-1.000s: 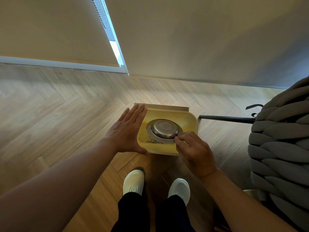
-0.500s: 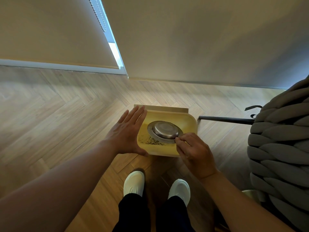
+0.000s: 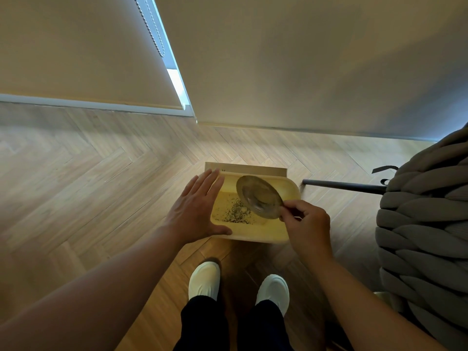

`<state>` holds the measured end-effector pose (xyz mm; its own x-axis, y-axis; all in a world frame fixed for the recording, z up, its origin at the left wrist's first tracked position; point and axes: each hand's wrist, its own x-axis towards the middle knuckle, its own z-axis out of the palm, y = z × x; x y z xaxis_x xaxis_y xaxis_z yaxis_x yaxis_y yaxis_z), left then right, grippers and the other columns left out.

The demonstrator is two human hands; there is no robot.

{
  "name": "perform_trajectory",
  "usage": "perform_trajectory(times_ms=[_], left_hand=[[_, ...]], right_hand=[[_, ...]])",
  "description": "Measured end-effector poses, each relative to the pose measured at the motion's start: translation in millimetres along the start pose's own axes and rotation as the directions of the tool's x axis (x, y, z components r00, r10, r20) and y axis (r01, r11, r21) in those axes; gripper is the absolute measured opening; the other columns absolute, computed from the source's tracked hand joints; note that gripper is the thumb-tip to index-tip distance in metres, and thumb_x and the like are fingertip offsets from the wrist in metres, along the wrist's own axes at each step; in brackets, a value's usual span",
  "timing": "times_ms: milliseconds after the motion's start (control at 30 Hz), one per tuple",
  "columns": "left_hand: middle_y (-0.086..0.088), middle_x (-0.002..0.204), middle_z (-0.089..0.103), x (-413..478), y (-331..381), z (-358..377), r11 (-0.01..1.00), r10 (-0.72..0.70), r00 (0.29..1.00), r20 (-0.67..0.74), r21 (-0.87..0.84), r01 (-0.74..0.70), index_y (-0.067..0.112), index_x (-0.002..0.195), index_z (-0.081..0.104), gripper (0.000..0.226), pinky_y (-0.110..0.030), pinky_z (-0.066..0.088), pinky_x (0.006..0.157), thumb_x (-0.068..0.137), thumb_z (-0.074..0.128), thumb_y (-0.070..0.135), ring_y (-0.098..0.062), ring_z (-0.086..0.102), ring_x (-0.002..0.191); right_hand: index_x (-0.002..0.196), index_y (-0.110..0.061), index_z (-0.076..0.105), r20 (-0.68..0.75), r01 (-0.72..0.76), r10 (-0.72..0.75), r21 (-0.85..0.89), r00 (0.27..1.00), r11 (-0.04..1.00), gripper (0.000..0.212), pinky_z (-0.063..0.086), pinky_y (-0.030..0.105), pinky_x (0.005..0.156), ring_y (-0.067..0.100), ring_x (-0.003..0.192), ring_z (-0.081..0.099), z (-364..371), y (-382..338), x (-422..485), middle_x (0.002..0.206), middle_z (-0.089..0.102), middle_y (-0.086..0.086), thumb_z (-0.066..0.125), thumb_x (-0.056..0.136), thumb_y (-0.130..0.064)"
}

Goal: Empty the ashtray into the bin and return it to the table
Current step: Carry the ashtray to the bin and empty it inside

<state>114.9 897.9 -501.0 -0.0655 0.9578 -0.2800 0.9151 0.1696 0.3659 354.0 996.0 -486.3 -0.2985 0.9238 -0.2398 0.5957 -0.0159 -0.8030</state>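
Observation:
A round metal ashtray (image 3: 258, 196) is held tilted on edge over a yellow bin (image 3: 291, 191) that stands on the wooden floor. My right hand (image 3: 304, 221) pinches the ashtray's rim at its lower right. Dark ash (image 3: 235, 214) lies scattered on the bin's bottom. My left hand (image 3: 197, 209) rests flat against the bin's left rim, fingers apart, thumb along the near edge. No table is in view.
A grey chunky knitted seat (image 3: 425, 224) bulges at the right, with a dark metal leg (image 3: 342, 185) running along the floor beside the bin. The wall and a window blind with a bead chain (image 3: 149, 24) stand behind. My white shoes (image 3: 205, 279) are just before the bin.
The ashtray, held upside down and level over the bin before, is now tipped up on its edge by my right hand, showing more ash below. My left hand has stayed on the rim.

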Motion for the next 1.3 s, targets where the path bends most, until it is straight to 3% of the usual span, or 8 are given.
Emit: perform_trajectory(times_ms=[100, 300, 500, 867, 1000, 1100, 1233, 1300], left_hand=[[-0.014, 0.162, 0.021, -5.1, 6.0, 1.5, 1.000, -0.001, 1.000, -0.029, 0.001, 0.001, 0.007, 0.153, 0.021, 0.122, -0.043, 0.012, 0.121, 0.063, 0.075, 0.070, -0.028, 0.013, 0.150], [-0.010, 0.159, 0.030, -9.4, 12.6, 2.2, 1.000, 0.001, 1.000, -0.029, -0.004, -0.001, 0.010, 0.152, 0.027, 0.110, -0.040, 0.018, 0.118, 0.070, 0.071, 0.068, -0.027, 0.023, 0.147], [-0.008, 0.147, 0.047, -9.4, 14.4, -3.6, 0.999, 0.020, 0.998, -0.052, -0.040, -0.023, 0.010, 0.149, 0.036, 0.106, -0.042, 0.035, 0.112, 0.068, 0.073, 0.068, -0.029, 0.040, 0.136], [-0.002, 0.135, 0.054, -11.3, 13.0, -3.1, 0.988, -0.010, 1.000, -0.006, -0.154, 0.009, 0.014, 0.152, 0.026, 0.114, -0.035, 0.039, 0.106, 0.066, 0.071, 0.073, -0.018, 0.046, 0.121], [-0.002, 0.129, 0.057, -11.4, 13.6, -5.6, 0.984, -0.013, 1.000, -0.022, -0.175, 0.009, 0.014, 0.150, 0.029, 0.112, -0.034, 0.041, 0.102, 0.065, 0.070, 0.073, -0.018, 0.048, 0.115], [-0.001, 0.126, 0.058, -11.7, 14.2, -8.1, 0.985, 0.005, 1.000, -0.020, -0.175, -0.008, 0.016, 0.149, 0.032, 0.110, -0.034, 0.043, 0.099, 0.064, 0.068, 0.075, -0.016, 0.049, 0.111], [0.000, 0.124, 0.060, -11.3, 15.4, -11.4, 0.982, 0.004, 1.000, -0.021, -0.186, -0.008, 0.016, 0.147, 0.035, 0.111, -0.033, 0.043, 0.095, 0.061, 0.060, 0.080, -0.015, 0.050, 0.108], [0.000, 0.123, 0.060, -11.3, 16.7, -13.2, 0.984, 0.007, 1.000, -0.019, -0.179, -0.011, 0.017, 0.147, 0.036, 0.111, -0.033, 0.043, 0.094, 0.060, 0.058, 0.082, -0.015, 0.050, 0.106]], right_hand=[[0.091, -0.027, 0.072, 0.029, -0.182, 0.179, 0.105, 0.983, 0.978, 0.014, 0.060, 0.031, 0.074, 0.015, 0.077, 0.074, -0.4, -1.2, 4.6, 0.087, 0.075, -0.005, 0.075, 0.086, -0.015], [0.096, -0.016, 0.071, 0.114, -0.373, 0.356, 0.250, 0.928, 0.893, 0.013, 0.058, 0.017, 0.059, 0.010, 0.068, 0.075, -1.4, -9.3, 6.3, 0.085, 0.072, -0.005, 0.072, 0.086, -0.008], [0.086, -0.023, 0.069, 0.236, -0.469, 0.412, 0.287, 0.880, 0.835, 0.015, 0.061, 0.023, 0.062, 0.015, 0.072, 0.076, -1.1, -13.5, 4.9, 0.089, 0.075, 0.000, 0.070, 0.088, -0.008], [0.096, -0.011, 0.071, 0.340, -0.544, 0.441, 0.325, 0.830, 0.774, 0.010, 0.062, 0.033, 0.069, 0.023, 0.077, 0.076, 1.6, -15.2, 3.2, 0.091, 0.077, 0.010, 0.069, 0.088, -0.005], [0.108, -0.009, 0.068, 0.345, -0.496, 0.395, 0.284, 0.851, 0.820, 0.023, 0.062, 0.030, 0.064, 0.023, 0.074, 0.076, -1.8, -16.5, 2.2, 0.085, 0.077, 0.008, 0.072, 0.086, -0.004], [0.131, -0.026, 0.055, 0.390, -0.358, 0.267, 0.183, 0.881, 0.915, 0.056, 0.062, 0.028, 0.065, 0.022, 0.075, 0.076, -6.6, -14.7, 5.0, 0.082, 0.074, 0.006, 0.075, 0.084, -0.003], [0.151, -0.042, 0.019, 0.552, -0.040, 0.112, -0.141, 0.827, 0.989, 0.097, 0.056, 0.025, 0.079, 0.016, 0.096, 0.066, -9.6, -14.5, 6.9, 0.107, 0.059, -0.015, 0.076, 0.077, -0.014], [0.154, -0.037, 0.011, 0.579, 0.060, 0.095, -0.244, 0.810, 0.968, 0.107, 0.056, 0.028, 0.084, 0.015, 0.101, 0.063, -9.4, -16.5, 7.9, 0.119, 0.056, -0.010, 0.081, 0.075, -0.019]])
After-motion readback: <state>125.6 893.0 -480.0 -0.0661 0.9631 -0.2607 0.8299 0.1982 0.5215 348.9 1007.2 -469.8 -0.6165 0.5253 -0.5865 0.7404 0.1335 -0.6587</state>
